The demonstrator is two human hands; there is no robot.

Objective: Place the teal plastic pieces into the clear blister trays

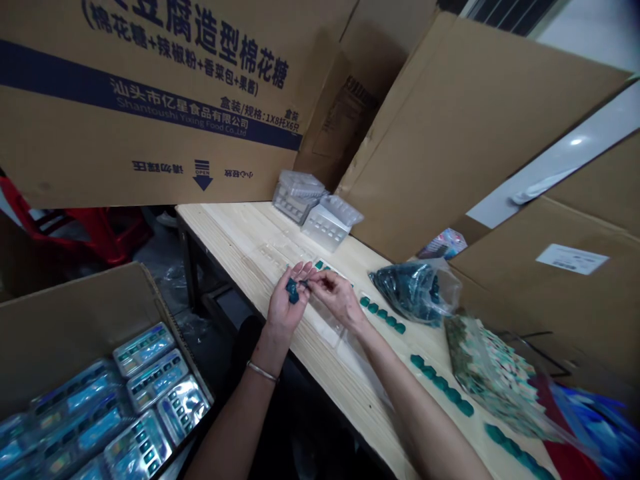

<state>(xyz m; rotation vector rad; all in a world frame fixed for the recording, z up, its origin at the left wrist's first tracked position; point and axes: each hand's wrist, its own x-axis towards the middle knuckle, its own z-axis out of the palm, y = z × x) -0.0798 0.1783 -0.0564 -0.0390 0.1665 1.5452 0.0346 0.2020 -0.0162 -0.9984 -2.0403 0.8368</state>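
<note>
My left hand (284,301) is held palm up over the wooden table's near edge (345,393), fingers curled around a small dark teal piece (292,291). My right hand (334,293) meets it from the right, thumb and fingers pinched at that same piece. A clear plastic blister tray (327,321) lies on the table just under the hands. Small teal pieces (384,313) lie in a row to the right of my right hand, and more teal pieces (440,383) run along the table nearer me.
Stacks of clear trays (316,207) stand at the table's far end. A plastic bag of dark teal pieces (415,290) and a bag of printed cards (493,373) lie right. Large cardboard boxes (150,100) wall the back. A carton of packed blister packs (135,400) sits lower left.
</note>
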